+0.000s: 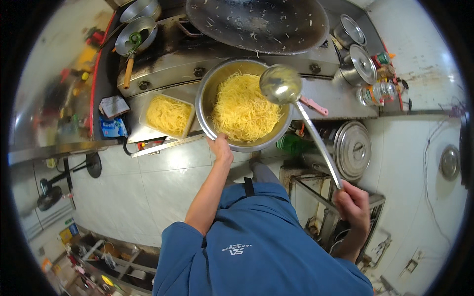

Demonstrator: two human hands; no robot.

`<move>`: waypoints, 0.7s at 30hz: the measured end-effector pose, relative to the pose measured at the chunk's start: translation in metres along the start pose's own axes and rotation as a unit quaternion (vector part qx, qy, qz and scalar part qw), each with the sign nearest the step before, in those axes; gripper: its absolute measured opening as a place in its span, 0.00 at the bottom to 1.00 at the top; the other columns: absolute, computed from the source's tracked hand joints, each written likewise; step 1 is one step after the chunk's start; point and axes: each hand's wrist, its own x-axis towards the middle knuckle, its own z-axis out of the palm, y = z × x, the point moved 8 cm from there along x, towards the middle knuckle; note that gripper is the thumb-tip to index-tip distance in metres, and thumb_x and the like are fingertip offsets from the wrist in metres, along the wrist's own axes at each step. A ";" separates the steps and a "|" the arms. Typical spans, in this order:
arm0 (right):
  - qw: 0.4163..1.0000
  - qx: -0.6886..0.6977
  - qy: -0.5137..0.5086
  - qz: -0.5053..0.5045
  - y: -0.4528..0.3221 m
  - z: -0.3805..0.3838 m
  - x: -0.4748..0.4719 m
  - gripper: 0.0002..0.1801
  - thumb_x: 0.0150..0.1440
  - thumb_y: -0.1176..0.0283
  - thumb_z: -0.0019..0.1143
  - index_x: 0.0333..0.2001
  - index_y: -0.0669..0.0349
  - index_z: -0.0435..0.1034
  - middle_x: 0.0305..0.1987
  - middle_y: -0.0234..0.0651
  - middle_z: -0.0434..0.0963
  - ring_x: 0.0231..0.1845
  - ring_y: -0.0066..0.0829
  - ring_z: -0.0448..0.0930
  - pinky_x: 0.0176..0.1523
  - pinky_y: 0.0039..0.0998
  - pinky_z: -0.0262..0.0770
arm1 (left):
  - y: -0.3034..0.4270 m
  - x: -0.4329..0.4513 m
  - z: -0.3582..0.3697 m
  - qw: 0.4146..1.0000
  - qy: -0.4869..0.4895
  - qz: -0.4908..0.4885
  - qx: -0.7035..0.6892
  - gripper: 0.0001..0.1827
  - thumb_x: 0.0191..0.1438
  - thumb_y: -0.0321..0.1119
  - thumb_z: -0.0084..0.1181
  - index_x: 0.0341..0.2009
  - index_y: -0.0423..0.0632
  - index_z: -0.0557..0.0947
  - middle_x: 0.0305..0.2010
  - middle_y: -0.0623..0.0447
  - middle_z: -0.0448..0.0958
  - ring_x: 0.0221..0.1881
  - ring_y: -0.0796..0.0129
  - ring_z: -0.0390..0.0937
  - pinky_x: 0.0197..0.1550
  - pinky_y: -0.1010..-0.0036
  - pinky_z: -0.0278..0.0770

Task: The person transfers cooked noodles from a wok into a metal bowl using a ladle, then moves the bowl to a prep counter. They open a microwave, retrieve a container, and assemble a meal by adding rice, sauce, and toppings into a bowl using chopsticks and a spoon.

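Observation:
My left hand [221,148] grips the near rim of a large stainless steel bowl [206,122]. A heap of thin yellow noodle-like shreds [246,109] fills much of the bowl. In my right hand [351,203] is the long handle of a metal ladle [281,84], whose round head hangs over the bowl's right side. Left of the bowl, a translucent plastic container [190,120] holds more yellow shreds. Beyond it sits a large dark wok [259,26] with pale scraps stuck to its inside. A pink-handled tool [314,105] lies partly hidden behind the ladle.
A small wooden-handled pan [142,27] rests on the stove [166,72] at the back left. Lidded metal pots [359,64] and a clear plastic bottle [376,93] stand on the right. Below them are a big lidded stockpot [353,150] and a green bottle [290,144].

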 end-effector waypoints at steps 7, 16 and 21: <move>0.974 -0.161 0.098 -0.122 0.036 0.081 0.062 0.06 0.68 0.72 0.47 0.43 0.64 0.69 0.21 0.27 0.65 0.23 0.16 0.64 0.28 0.24 0.62 | 0.013 -0.013 -0.003 0.994 -0.107 -0.020 0.018 0.29 0.57 0.31 0.59 0.61 0.40 0.66 0.55 0.48 0.71 0.54 0.61 0.70 0.59 0.66 0.67; 0.991 -0.129 0.014 -0.026 0.042 0.100 0.055 0.11 0.68 0.70 0.46 0.33 0.63 0.66 0.20 0.27 0.67 0.18 0.17 0.65 0.23 0.24 0.64 | 0.033 -0.016 -0.029 0.981 -0.183 -0.007 0.063 0.14 0.68 0.41 0.51 0.53 0.49 0.71 0.50 0.56 0.73 0.50 0.70 0.71 0.53 0.62 0.72; 0.989 0.137 -0.024 0.043 0.052 0.101 0.072 0.12 0.69 0.66 0.47 0.41 0.64 0.72 0.28 0.29 0.72 0.17 0.13 0.67 0.16 0.18 0.62 | 0.034 -0.013 -0.022 0.973 -0.224 -0.023 0.050 0.13 0.68 0.43 0.51 0.51 0.51 0.72 0.47 0.57 0.73 0.45 0.71 0.71 0.49 0.67 0.73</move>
